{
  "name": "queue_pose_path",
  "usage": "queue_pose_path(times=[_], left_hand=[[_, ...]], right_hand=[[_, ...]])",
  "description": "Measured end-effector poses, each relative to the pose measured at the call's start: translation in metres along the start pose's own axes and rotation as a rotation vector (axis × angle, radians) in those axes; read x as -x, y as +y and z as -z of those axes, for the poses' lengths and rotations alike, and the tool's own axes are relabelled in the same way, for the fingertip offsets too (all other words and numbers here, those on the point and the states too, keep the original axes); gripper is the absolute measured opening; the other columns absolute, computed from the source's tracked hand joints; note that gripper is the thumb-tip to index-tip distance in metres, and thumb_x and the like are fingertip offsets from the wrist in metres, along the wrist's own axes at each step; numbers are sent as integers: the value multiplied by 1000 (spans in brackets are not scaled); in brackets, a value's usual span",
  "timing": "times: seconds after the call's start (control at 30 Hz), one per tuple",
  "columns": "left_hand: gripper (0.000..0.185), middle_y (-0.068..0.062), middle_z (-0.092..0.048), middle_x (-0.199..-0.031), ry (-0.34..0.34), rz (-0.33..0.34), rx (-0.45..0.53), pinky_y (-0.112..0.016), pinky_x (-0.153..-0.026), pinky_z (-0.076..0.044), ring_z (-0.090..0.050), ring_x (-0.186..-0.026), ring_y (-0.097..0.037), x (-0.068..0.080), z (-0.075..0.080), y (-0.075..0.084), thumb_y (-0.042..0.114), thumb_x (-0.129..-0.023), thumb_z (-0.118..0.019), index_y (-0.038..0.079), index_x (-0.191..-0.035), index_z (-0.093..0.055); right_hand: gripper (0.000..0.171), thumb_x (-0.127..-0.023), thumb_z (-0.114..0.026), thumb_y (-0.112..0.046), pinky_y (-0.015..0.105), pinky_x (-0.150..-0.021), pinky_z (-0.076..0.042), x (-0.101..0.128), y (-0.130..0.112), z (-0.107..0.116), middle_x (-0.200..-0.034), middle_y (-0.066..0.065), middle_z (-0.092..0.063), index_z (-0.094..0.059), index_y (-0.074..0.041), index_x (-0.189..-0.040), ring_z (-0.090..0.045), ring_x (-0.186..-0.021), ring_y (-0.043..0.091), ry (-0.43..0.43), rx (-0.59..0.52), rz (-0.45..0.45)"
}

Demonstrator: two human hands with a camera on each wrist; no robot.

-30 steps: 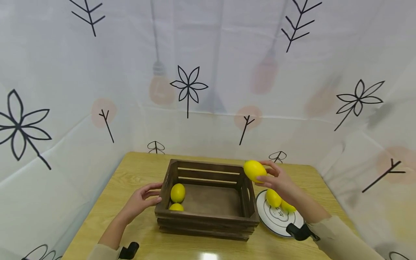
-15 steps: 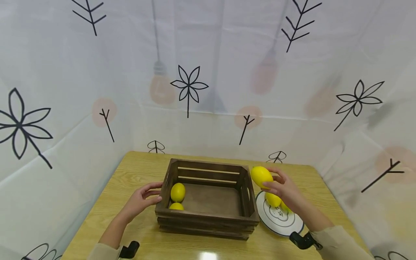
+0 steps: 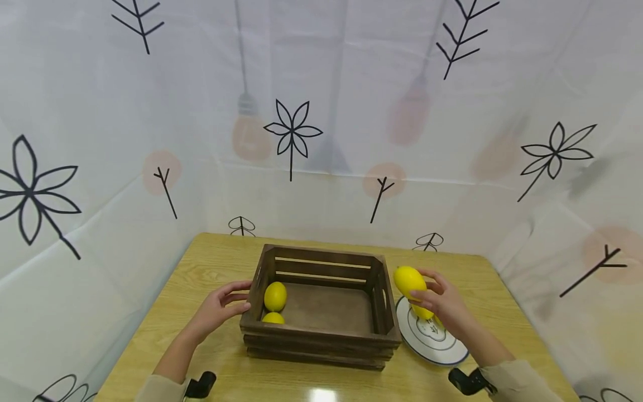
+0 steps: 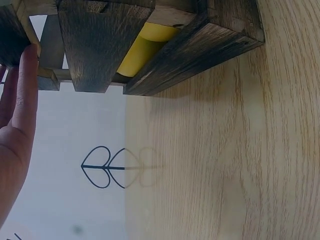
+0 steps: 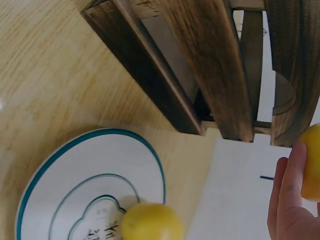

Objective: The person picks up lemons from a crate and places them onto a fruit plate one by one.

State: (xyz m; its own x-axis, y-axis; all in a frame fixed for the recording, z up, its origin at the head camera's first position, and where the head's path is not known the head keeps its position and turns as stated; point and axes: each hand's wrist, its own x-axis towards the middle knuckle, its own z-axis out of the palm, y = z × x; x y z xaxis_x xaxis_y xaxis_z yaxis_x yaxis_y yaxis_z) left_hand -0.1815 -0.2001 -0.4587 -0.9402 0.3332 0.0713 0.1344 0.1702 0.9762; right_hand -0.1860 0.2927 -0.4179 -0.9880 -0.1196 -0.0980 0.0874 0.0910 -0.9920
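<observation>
A dark wooden crate [image 3: 321, 329] stands mid-table with two lemons [image 3: 275, 296] at its left end; one lemon [image 4: 145, 47] shows through the slats in the left wrist view. My left hand [image 3: 232, 300] rests against the crate's left end with straight fingers [image 4: 26, 85]. My right hand [image 3: 426, 289] grips a lemon [image 3: 408, 281] just right of the crate, above a white plate [image 3: 419, 343]. Another lemon [image 5: 150, 223] lies on that plate [image 5: 75, 175], mostly hidden behind the hand in the head view. The held lemon [image 5: 313, 165] shows at the right wrist view's edge.
The light wooden table [image 3: 211, 268] is walled on three sides by a white patterned cloth [image 3: 321, 139]. The crate's floor [image 3: 326, 307] is bare to the right of its lemons. Black wrist mounts [image 3: 201, 385] show at the bottom.
My right hand has carried its lemon from above the crate's right rim rightwards and down, to just over the plate. The left hand and the crate have stayed put.
</observation>
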Motion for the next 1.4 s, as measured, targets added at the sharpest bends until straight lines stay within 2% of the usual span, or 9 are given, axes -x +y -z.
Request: queue_pose_path(times=[0.1, 0.2, 0.47, 0.7, 1.0, 1.23, 1.4], left_hand=[[52, -14, -44, -136, 5, 10, -1, -32, -86, -48, -53, -113, -17, 0, 0, 0, 19, -88, -67, 7, -134, -48], [52, -13, -45, -136, 8, 10, 1, -32, -86, -48, -53, -112, -15, 0, 0, 0, 19, -87, -67, 7, -134, -48], [51, -18, -43, -137, -8, -4, 3, -33, -87, -48, -47, -118, -34, -1, 1, 2, 16, -89, -65, 4, -136, -46], [52, -13, -45, -136, 12, 16, -13, -35, -87, -48, -53, -113, -19, -1, 0, -1, 20, -88, -67, 7, -135, -48], [51, -15, -46, -134, 19, -6, -29, -34, -86, -48, -52, -114, -24, -1, -1, -1, 19, -88, -66, 4, -134, -48], [52, -18, -43, -136, 4, 3, -2, -35, -88, -48, -47, -118, -35, -1, -1, 0, 18, -88, -66, 4, -135, -47], [52, -19, -43, -136, 0, 10, 2, -36, -89, -47, -45, -119, -37, -2, -1, 0, 17, -88, -66, 4, -135, -46]], right_hand=[[63, -88, -62, -3, 35, -83, -50, 0, 8, 1, -117, 24, -43, -25, 4, -139, -62, -91, 20, 2, -15, -4], [62, -88, -61, -2, 36, -83, -50, 0, 17, 1, -116, 24, -43, -26, 4, -138, -61, -89, 20, 14, -27, -15], [64, -87, -61, -2, 39, -85, -49, 2, 38, 4, -119, 25, -39, -24, 4, -140, -60, -91, 19, 61, -39, -58], [65, -87, -62, -1, 38, -84, -50, 2, 57, 5, -119, 25, -38, -25, 1, -140, -60, -91, 21, 111, -63, -110], [68, -87, -62, 0, 38, -83, -50, 1, 79, 2, -121, 28, -40, -22, 3, -142, -61, -91, 22, 153, -62, -164], [68, -85, -64, 3, 38, -81, -51, -1, 91, 1, -117, 28, -42, -24, 5, -140, -62, -87, 21, 205, -66, -203], [68, -85, -63, 5, 39, -80, -52, -2, 96, -2, -117, 30, -40, -23, 7, -140, -62, -86, 22, 210, -84, -211]])
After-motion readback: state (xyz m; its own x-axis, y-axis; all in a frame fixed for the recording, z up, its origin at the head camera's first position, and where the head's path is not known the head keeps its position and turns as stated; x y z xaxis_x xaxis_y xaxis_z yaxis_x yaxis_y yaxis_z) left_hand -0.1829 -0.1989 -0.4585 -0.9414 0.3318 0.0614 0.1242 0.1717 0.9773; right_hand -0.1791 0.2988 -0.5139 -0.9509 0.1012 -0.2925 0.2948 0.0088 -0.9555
